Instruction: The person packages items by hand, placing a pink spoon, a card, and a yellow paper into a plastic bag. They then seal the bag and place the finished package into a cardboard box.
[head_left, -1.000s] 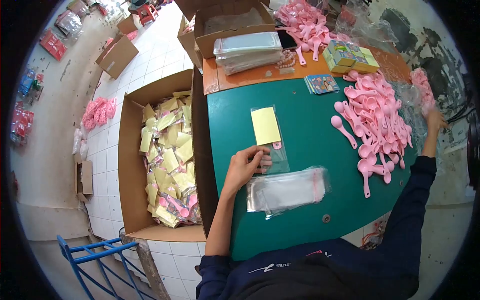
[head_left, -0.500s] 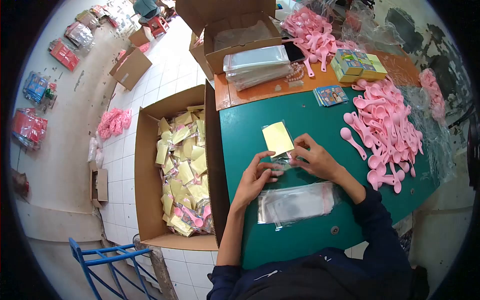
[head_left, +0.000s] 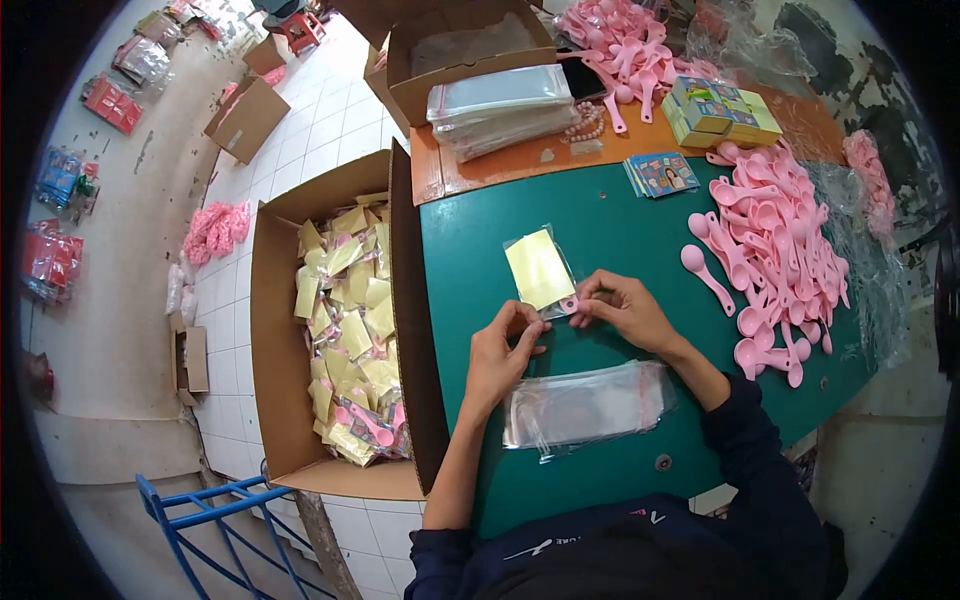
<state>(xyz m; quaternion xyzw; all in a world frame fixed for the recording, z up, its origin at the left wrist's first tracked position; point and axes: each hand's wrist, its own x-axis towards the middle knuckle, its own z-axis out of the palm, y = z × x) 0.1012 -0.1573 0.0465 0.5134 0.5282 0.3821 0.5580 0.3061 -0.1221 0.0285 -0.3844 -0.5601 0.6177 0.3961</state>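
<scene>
A clear plastic bag (head_left: 566,250) lies on the green table with a pale yellow card (head_left: 540,268) inside it. The end of a pink spoon handle (head_left: 569,305) shows at the bag's near right corner. My left hand (head_left: 505,345) pinches the near left corner of the bag between thumb and fingers. On the near right corner, my right hand (head_left: 622,308) has its fingers closed as well. Just in front of my hands lies a stack of flat clear bags (head_left: 585,408).
Pink spoons (head_left: 770,230) lie heaped on the right, with one loose spoon (head_left: 707,280) beside them. Printed cards (head_left: 662,176) and boxes (head_left: 715,112) sit toward the back. A large carton (head_left: 275,350) of filled bags stands left of the table.
My left thumb and fingers have closed on the bag's near edge, where they were spread before. The bag's near edge lies flatter. The whole view has shifted slightly.
</scene>
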